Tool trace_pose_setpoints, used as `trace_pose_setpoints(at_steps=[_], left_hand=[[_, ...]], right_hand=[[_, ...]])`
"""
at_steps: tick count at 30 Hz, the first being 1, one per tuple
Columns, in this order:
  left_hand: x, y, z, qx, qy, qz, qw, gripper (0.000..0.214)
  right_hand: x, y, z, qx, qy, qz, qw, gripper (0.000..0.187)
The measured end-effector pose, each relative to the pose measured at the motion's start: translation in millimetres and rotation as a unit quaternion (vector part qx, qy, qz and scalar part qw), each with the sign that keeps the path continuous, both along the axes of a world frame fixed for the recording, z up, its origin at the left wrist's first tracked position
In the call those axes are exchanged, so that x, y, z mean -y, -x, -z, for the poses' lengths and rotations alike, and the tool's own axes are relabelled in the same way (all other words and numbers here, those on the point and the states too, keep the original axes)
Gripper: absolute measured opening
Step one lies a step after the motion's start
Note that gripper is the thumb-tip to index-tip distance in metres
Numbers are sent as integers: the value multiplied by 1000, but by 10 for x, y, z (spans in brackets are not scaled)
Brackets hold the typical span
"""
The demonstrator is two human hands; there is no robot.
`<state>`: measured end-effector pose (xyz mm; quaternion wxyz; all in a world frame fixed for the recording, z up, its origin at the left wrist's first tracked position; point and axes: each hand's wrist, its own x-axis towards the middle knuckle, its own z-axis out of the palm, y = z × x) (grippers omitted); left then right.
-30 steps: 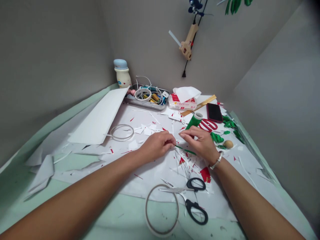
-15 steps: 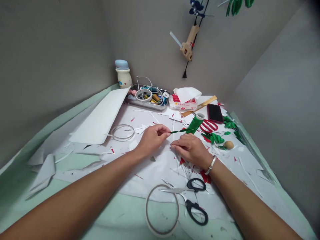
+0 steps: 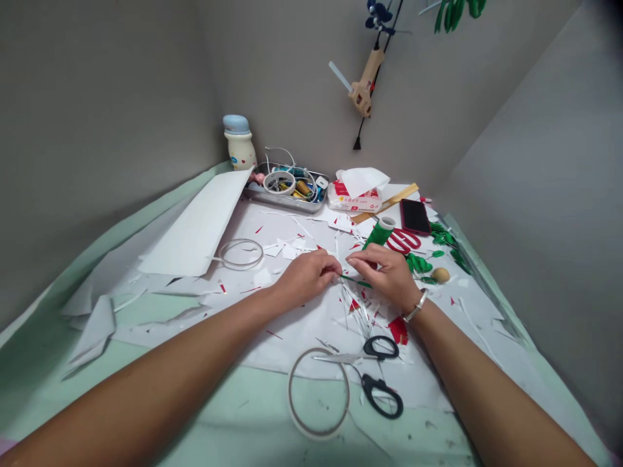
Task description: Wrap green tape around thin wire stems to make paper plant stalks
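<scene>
The left hand [image 3: 306, 277] pinches one end of a thin green-wrapped wire stem [image 3: 355, 281]. The stem runs rightward to just beneath the curled right hand [image 3: 384, 275], though whether those fingers grip it is unclear. A green tape roll [image 3: 378, 232] stands just beyond.

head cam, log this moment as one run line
left hand: holds green-wrapped wire | right hand: beside it | nearby: green tape roll, scissors
</scene>
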<state>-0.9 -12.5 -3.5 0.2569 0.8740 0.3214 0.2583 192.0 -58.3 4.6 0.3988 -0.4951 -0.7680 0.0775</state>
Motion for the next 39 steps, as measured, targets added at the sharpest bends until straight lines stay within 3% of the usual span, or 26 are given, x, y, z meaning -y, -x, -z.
trace_pose_setpoints(at_steps=[8,13,20,24,28,32,36,39], left_hand=[[-12,-11,2,81,178,73,978,12],[18,-37,-48,174,271,24,946,15],[-61,-14,-26,223,230,-88,943,19],[-94,-6,15,167,180,-123,962,15],[-106,1,55,93,71,-153,981,14],[-80,17,48,28,12,-109,994,16],[-36,16,-10,10,47,-4,999,15],[-18,13,-73,36,106,38,993,11]], right_hand=[[-80,-121,59,-141,163,-3,976,24],[-99,-122,140,-120,150,-6,981,23],[6,28,115,69,65,-42,995,17],[56,78,61,181,8,-46,982,16],[63,87,19,206,-50,-33,977,18],[37,78,-2,170,-56,-20,984,18],[4,43,-29,64,-8,-10,998,17],[-27,-19,-61,-40,77,-19,996,17]])
